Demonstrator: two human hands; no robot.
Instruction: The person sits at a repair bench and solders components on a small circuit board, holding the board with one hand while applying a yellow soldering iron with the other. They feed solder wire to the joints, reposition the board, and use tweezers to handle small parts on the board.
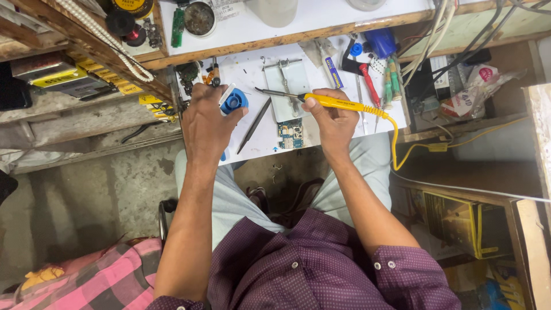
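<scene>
1. Yellow plastic forms the handle of one soldering iron (338, 103), with its yellow cord running off toward the right of the white work mat (252, 138).
2. One right hand (333, 123) closes its fingers tight around that handle, the metal tip pointing left over the mat's middle.
3. One left hand (208, 123) pinches a small blue and white spool (233, 101) between thumb and fingertips, above the mat's left part (the fingers are curled, not spread).
4. One silver clamp holder (290, 86) lies on the mat just beyond the iron's tip.
5. One small circuit board (291, 135) sits at the mat's near edge, just below the holder.
6. One pair of dark tweezers (253, 125) lies slanted on the mat between the two hands.
7. Several screwdrivers (373, 86), red and green handled, rest at the mat's right side.
</scene>
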